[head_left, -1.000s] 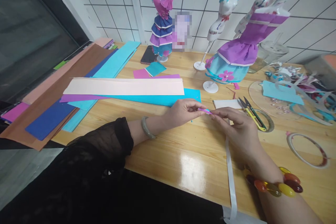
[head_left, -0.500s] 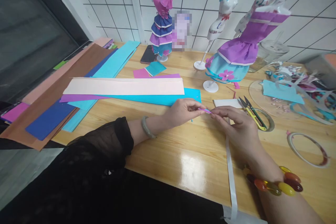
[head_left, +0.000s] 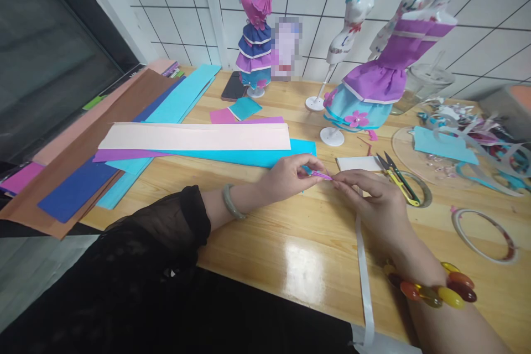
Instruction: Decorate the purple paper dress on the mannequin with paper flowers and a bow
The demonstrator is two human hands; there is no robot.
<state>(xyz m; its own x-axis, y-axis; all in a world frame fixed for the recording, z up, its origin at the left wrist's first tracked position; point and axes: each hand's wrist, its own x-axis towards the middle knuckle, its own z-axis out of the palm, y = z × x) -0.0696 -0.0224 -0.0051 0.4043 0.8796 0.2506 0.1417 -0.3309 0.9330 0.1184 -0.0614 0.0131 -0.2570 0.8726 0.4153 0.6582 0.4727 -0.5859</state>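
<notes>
Between my hands is a small, narrow piece of folded purple paper [head_left: 321, 175] with a bit of blue at its left end. My left hand [head_left: 288, 176] is closed in a pinch on it. The fingertips of my right hand [head_left: 371, 191] pinch its right tip. A long white strip [head_left: 362, 271] runs from under my right hand down past the table's front edge. Just beyond that hand lie a small white card [head_left: 359, 164] and yellow-and-green thread snips [head_left: 399, 180], which rest partly over a roll of tape [head_left: 426, 191].
Long crepe paper strips, cream [head_left: 199, 136], blue [head_left: 74, 191] and brown [head_left: 25, 215], spread across the left. Mini dress forms, one in a navy tiered skirt [head_left: 255, 38] and one in a purple dress [head_left: 381, 77], stand behind. Another tape roll [head_left: 458, 224] and scraps [head_left: 446, 145] lie right.
The purple folded piece has turned slightly in my fingers and shows more of its side. My left fingers have shifted a little on it; my right hand has barely moved.
</notes>
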